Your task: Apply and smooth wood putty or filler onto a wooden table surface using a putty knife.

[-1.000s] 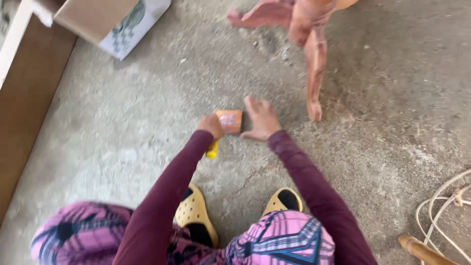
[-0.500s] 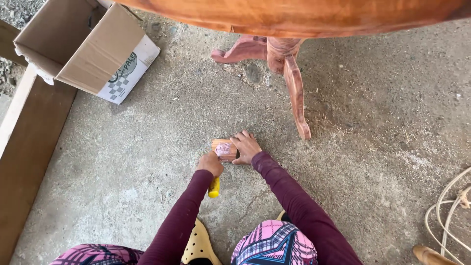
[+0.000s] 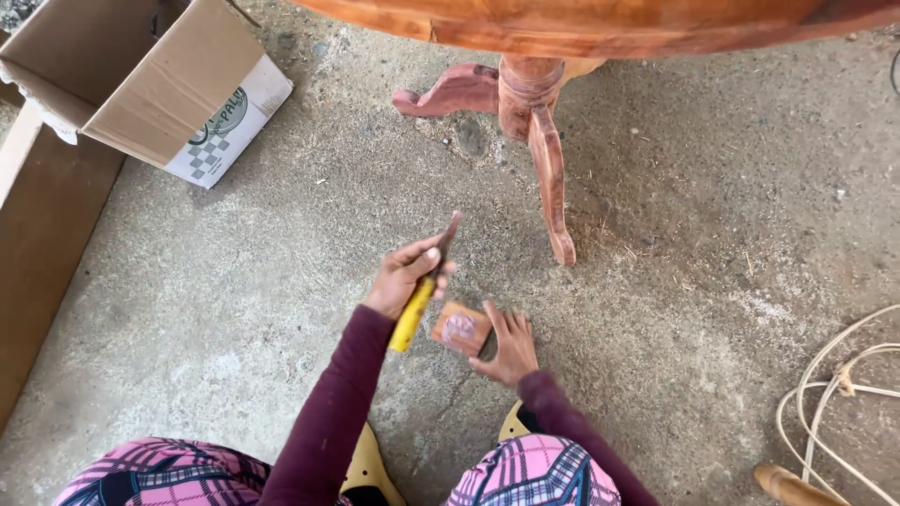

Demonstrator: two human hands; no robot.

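A single head-worn camera looks steeply down from above the crouching person, facing forward over their knees to the concrete floor [image 3: 712, 281]. It sits fairly close: both forearms and hands fill the lower middle. The red wooden pedestal table [image 3: 581, 23] cuts across the top edge, seen from just above its rim. A cardboard box [image 3: 159, 94] lies upper left. No second view overlaps it.

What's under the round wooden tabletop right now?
Under the tabletop a turned pedestal shows with two curved legs on the concrete floor. The top's edge hides the upper pedestal and any legs behind it.
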